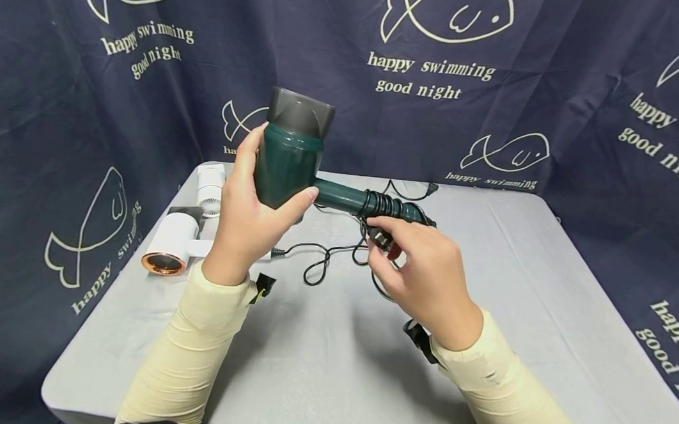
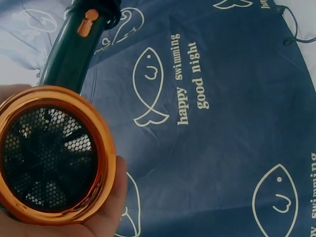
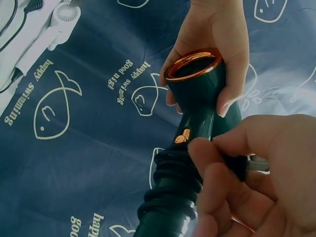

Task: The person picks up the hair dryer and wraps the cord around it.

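Note:
A dark green hair dryer (image 1: 287,167) is held above the table with its grey nozzle (image 1: 301,111) pointing up. My left hand (image 1: 244,216) grips it round the barrel, thumb near the base of the handle. In the left wrist view the copper-rimmed intake grille (image 2: 49,158) faces the camera. Black cord (image 1: 381,204) is wound in several turns round the handle. Just below those turns, my right hand (image 1: 431,277) pinches the black plug (image 1: 381,238) between thumb and fingers. A copper switch (image 3: 182,137) shows on the handle in the right wrist view.
At the table's left lies a white hair dryer (image 1: 183,232) with a copper ring, its black cord (image 1: 313,268) looping across the middle. Behind it is another white hair dryer (image 1: 210,189). A black plug (image 1: 431,188) lies near the back edge of the grey table (image 1: 520,279).

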Motion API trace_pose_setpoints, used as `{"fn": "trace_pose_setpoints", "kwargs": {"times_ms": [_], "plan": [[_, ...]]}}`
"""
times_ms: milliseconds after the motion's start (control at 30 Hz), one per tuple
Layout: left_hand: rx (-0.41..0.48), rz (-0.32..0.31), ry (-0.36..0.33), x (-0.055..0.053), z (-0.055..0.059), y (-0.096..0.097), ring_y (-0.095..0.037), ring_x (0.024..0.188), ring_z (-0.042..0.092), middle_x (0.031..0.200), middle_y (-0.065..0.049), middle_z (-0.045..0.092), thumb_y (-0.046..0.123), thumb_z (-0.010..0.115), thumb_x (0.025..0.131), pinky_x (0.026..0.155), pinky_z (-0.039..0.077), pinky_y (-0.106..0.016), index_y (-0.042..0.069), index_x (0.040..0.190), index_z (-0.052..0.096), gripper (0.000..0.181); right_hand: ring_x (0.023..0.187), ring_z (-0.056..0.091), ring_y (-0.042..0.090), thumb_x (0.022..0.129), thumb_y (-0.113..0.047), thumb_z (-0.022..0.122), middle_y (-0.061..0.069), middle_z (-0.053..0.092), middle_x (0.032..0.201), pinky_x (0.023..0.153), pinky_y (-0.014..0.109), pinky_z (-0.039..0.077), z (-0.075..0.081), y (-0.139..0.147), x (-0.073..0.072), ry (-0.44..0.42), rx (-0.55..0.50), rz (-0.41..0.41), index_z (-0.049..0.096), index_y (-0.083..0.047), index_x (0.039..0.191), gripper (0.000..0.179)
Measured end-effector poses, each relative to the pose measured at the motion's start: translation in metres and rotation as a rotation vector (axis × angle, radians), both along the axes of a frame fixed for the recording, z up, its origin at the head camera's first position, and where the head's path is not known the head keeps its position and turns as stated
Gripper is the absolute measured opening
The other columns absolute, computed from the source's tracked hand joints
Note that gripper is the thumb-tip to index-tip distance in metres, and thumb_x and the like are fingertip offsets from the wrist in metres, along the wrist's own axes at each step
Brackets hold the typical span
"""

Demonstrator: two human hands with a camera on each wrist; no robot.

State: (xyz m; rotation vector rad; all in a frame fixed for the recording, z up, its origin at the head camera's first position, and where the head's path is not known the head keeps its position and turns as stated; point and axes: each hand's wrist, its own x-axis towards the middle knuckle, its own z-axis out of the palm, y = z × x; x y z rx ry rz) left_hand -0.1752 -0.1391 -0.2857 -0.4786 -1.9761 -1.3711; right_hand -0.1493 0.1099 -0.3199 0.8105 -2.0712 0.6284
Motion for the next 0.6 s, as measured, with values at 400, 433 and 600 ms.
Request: {"fn": "trace_pose_setpoints", "kwargs": {"times_ms": [400,433,600], "plan": [[-0.227,-0.016,-0.023,-0.014,-0.011,-0.016,-0.013,0.104,0.062,0.129,0.008,0.066,0.034,0.094,0.070,0.086,0.052,-0.039,0.043,0.153,0.045,0.097,0.106,0.061,0.030,0.082,-0.032,0.081,0.012,0.067,0.118,0.087,0.046,0.045,-0.001,0.019,-0.038,0.012,0.038,0.216,0.073,-0.009,0.102,0.032],[-0.234,-0.033,-0.025,-0.014,-0.011,-0.016,-0.013,0.104,0.062,0.129,0.008,0.067,0.032,0.094,0.069,0.086,0.052,-0.038,0.043,0.153,0.045,0.097,0.112,0.061,0.029,0.081,-0.033,0.081,0.011,0.067,0.123,0.093,0.046,0.046,-0.003,0.021,-0.043,-0.020,0.040,0.252,0.073,-0.008,0.105,0.035],[-0.219,-0.117,-0.046,-0.005,-0.002,-0.014,-0.014,0.102,0.063,0.128,0.005,0.068,0.020,0.095,0.069,0.087,0.051,-0.037,0.035,0.153,0.048,0.097,0.117,0.065,0.018,0.085,-0.025,0.078,0.001,0.068,0.129,0.102,0.033,0.050,-0.017,0.027,-0.062,-0.248,0.055,0.465,0.066,-0.008,0.132,0.051]]}}
